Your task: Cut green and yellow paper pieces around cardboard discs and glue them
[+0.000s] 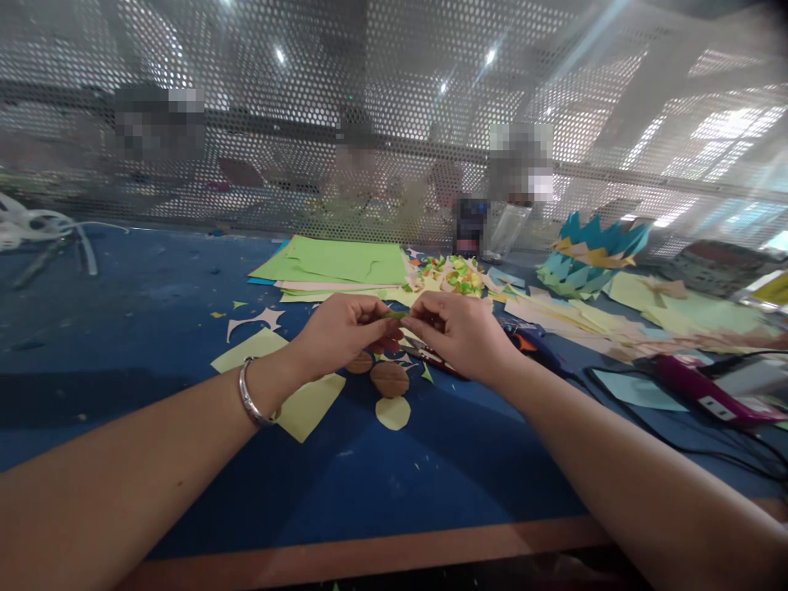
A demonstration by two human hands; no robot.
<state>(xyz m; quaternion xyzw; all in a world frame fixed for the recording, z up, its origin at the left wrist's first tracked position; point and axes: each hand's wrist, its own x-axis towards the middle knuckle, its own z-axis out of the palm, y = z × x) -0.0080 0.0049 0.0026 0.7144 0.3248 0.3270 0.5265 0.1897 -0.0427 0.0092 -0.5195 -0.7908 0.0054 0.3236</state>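
Observation:
Over the middle of the blue table, my left hand point(350, 332) and my right hand point(459, 332) meet, both pinching a small piece of green paper point(397, 315). Most of that paper is hidden by the fingers. Beneath them lie two brown discs, the nearer disc point(390, 380) fully visible, with a pale yellow paper circle point(392, 413) just in front. Scissors point(424, 353) rest partly under my right hand. Yellow paper squares point(311, 406) lie below my left wrist, which wears a silver bracelet.
Behind my hands are stacked green sheets point(345, 261) and a heap of small paper pieces point(452, 275). At right stand a teal paper crown point(594, 254), paper strips, a glue gun point(538, 345) and a magenta power strip point(707, 392) with cables. A perforated metal screen point(400, 107) borders the table's back.

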